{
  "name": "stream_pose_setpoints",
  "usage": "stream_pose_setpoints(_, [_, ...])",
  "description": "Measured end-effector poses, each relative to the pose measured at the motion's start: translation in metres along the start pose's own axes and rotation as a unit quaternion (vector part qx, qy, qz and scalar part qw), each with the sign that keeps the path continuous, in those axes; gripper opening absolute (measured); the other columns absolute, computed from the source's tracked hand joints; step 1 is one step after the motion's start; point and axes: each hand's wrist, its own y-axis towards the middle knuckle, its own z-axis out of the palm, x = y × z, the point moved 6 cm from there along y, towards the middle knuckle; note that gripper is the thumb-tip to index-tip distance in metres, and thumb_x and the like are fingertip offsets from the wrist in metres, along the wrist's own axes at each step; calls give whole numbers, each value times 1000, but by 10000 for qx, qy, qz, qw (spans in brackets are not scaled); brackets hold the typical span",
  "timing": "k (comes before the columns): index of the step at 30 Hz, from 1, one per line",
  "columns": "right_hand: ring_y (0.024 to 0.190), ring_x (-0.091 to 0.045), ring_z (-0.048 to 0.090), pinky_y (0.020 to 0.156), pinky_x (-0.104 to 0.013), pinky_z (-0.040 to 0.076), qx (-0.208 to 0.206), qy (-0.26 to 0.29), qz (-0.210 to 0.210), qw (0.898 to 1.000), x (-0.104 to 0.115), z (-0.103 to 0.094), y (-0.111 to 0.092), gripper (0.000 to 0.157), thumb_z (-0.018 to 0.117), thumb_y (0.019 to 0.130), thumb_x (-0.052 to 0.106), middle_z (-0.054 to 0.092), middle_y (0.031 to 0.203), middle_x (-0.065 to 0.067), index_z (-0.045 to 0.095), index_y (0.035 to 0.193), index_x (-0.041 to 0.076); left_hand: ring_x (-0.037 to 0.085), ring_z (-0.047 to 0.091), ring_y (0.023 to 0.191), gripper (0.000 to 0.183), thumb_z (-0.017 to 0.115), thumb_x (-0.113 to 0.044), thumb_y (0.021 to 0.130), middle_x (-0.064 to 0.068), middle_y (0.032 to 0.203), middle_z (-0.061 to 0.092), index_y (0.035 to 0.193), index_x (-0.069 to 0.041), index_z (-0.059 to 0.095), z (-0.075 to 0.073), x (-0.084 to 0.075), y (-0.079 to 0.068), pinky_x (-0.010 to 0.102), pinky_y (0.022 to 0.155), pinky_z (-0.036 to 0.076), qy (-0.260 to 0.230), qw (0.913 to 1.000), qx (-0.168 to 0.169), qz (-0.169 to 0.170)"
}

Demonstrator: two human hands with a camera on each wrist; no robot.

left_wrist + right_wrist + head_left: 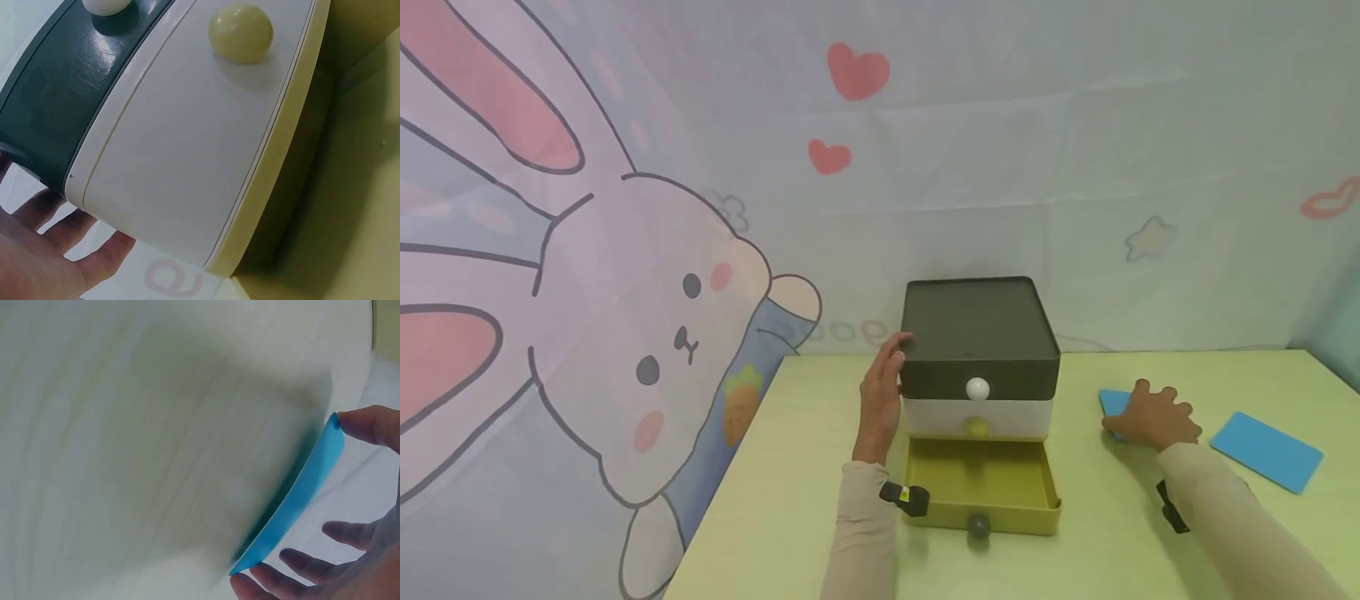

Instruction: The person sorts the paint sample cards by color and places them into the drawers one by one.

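A small three-drawer box (pixel 981 321) stands on the table, its tiers dark green, white and yellow. Its bottom yellow drawer (pixel 1022 521) is pulled out, with bare floor showing inside. My left hand (pixel 880 408) rests against the box's left side, fingers spread along the green and white tiers in the left wrist view. To the right of the box, my right hand (pixel 1153 419) pinches a blue card (pixel 290 509) by its edges, thumb at one end and fingertips at the other. The card bows slightly and is tilted up from the tabletop.
A second blue card (pixel 1267 452) lies flat on the table (pixel 790 467), right of my right hand. Round knobs stick out of the drawer fronts, including a white knob (pixel 977 388). Close behind the table hangs a printed cloth (pixel 970 167) with a rabbit and hearts.
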Motion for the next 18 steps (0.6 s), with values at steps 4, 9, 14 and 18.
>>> stream_pose_setpoints(4, [110,-74,34,76,-78,41,-56,-221,-487,9986,9,-2,-10,96,67,82,46,28,127,-52,25,142,-16,28,52,136,38,38,-43,106,-4,151,54,137,-37,58,-1,-1,1,60,102,48,-10,10000,-7,-13])
stream_pose_setpoints(9, [99,-66,45,69,-69,46,-224,-421,-1098,9928,19,-9,-32,91,70,82,44,38,122,-50,33,141,-15,28,53,135,38,37,-43,106,-4,151,53,136,-38,59,-3,-2,0,59,102,48,2,10000,-39,-22])
stream_pose_setpoints(14, [84,-49,58,63,-54,49,-357,-423,-1830,9816,27,-16,-63,76,75,83,40,51,114,-43,49,132,-12,26,53,134,37,37,-43,106,-4,151,54,136,-38,58,-2,0,-1,56,100,49,-31,10000,-43,-75])
stream_pose_setpoints(18, [88,-34,63,67,-48,52,-289,-156,-2407,9700,41,-23,-95,61,78,82,37,59,113,-32,60,125,-2,26,53,134,37,38,-42,106,-5,151,54,136,-38,59,-2,-3,0,56,101,49,-38,9999,-35,-121])
